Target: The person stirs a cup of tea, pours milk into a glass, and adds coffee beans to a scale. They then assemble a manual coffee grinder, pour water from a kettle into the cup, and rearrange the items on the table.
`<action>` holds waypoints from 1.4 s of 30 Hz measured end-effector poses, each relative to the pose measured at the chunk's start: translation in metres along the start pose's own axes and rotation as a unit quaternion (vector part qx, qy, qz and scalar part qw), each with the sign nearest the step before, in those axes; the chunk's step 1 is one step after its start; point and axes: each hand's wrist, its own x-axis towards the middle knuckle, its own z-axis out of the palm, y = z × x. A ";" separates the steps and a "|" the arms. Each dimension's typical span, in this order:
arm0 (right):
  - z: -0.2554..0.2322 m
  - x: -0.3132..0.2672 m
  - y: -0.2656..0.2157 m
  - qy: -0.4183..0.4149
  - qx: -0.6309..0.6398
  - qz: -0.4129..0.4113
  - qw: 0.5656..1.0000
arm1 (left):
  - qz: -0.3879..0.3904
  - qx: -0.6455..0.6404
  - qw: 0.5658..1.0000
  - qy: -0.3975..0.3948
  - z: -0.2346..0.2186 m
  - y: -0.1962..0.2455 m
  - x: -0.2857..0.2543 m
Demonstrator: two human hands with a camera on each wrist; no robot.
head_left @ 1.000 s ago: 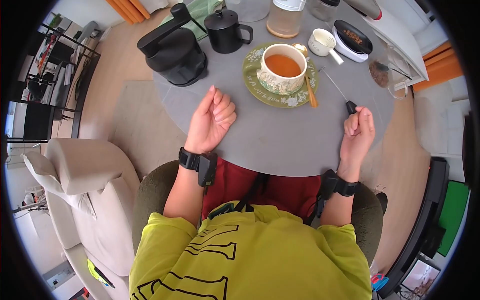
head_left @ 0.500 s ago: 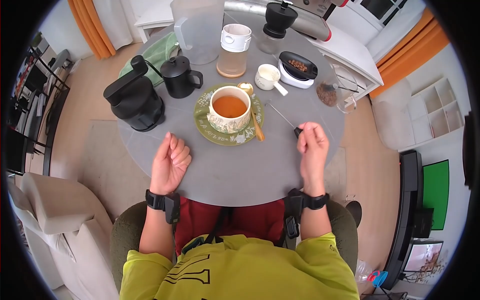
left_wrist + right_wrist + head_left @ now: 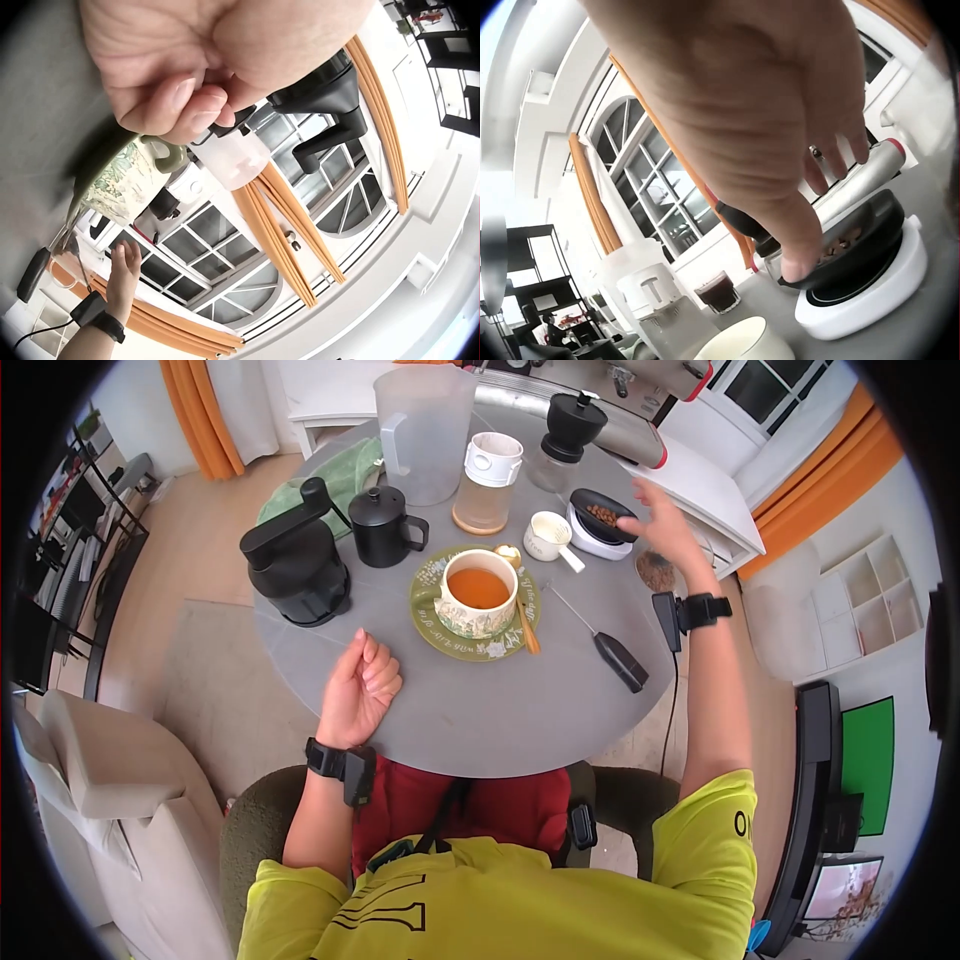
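Note:
My right hand (image 3: 668, 525) reaches to the far right of the table, fingers spread, over a black dish (image 3: 582, 502) of brown beans on a white scale (image 3: 592, 544). In the right wrist view the thumb (image 3: 801, 259) is right at the dish's near rim, the other fingers beyond it. My left hand (image 3: 358, 695) rests at the table's front edge, fingers loosely curled, holding nothing. Before it stands a patterned cup (image 3: 475, 624) of orange-brown liquid on a green saucer (image 3: 432, 630), with a spoon (image 3: 529, 632). A black-handled tool (image 3: 620, 662) with a thin metal wand lies to the right.
At the left are a black grinder-like device (image 3: 300, 575) and a black lidded pot (image 3: 380, 525). Behind stand a clear pitcher (image 3: 430, 450), a white-topped container (image 3: 487, 490) and a hand grinder (image 3: 572, 435). A small handled white cup (image 3: 547, 536) sits beside the scale.
My right hand has left the black-handled tool, gone forward and to the dish, and its fingers have spread. The left hand stays at the table edge. The head view has shifted.

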 end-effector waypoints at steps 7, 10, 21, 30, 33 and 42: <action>0.022 0.035 0.015 -0.166 -0.151 0.036 0.974 | -0.002 0.006 1.000 0.000 -0.003 0.000 0.000; 0.029 0.042 0.022 -0.183 -0.154 0.078 0.968 | -0.005 0.005 1.000 0.009 -0.001 0.001 -0.001; 0.023 0.044 0.018 -0.185 -0.074 0.109 0.974 | -0.025 0.007 1.000 0.001 -0.006 0.002 0.000; -0.035 0.065 -0.057 -0.141 0.033 0.049 0.988 | -0.037 -0.006 0.999 -0.010 -0.006 0.003 -0.001; -0.045 0.081 -0.098 -0.161 0.053 -0.002 0.986 | -0.039 -0.008 0.999 -0.013 -0.006 0.003 -0.001; -0.014 0.138 -0.182 -0.077 -0.066 -0.154 0.983 | -0.043 -0.002 0.999 -0.006 -0.006 0.003 -0.002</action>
